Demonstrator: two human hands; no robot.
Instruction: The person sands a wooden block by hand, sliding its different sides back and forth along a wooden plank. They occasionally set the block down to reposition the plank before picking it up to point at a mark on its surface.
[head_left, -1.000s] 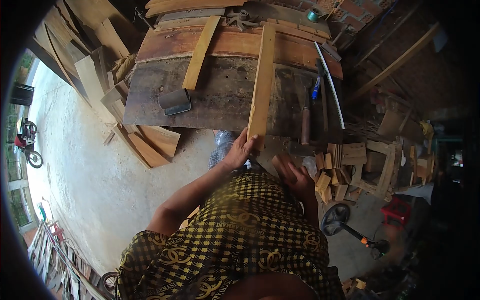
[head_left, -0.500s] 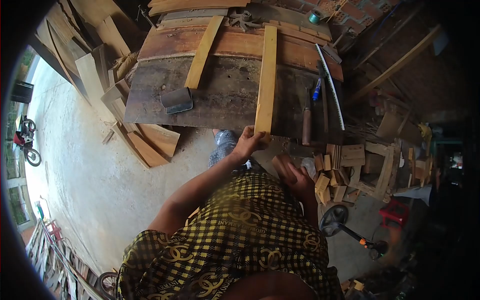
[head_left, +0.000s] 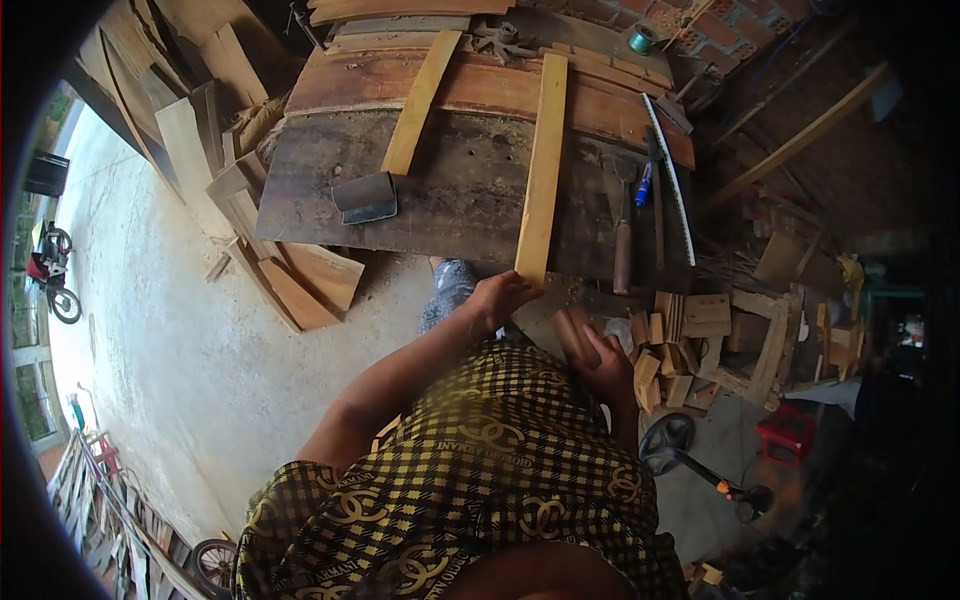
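My left hand [head_left: 500,300] is closed on the near end of a long light wooden strip [head_left: 543,170], which lies across the dark workbench [head_left: 300,200]. Down at my right side, my right hand [head_left: 606,358] has its fingers wrapped round a small reddish-brown wood block [head_left: 574,338]. A second light strip [head_left: 422,100] rests further left on the bench, with a bent dark metal piece [head_left: 365,198] by its near end. To the right lie a wooden-handled chisel [head_left: 623,245], a blue marker [head_left: 643,187] and a long white serrated strip [head_left: 677,190].
Planks [head_left: 200,160] lean left of the bench. Cut wood blocks [head_left: 680,345] are piled at the right, beside a wooden frame [head_left: 768,350]. A red stool [head_left: 785,432] stands lower right, and a motorbike [head_left: 55,270] is at the far left.
The bench and its contents appear slightly further right in view. My left hand has shifted a little at the strip's near end; my right hand still holds the block.
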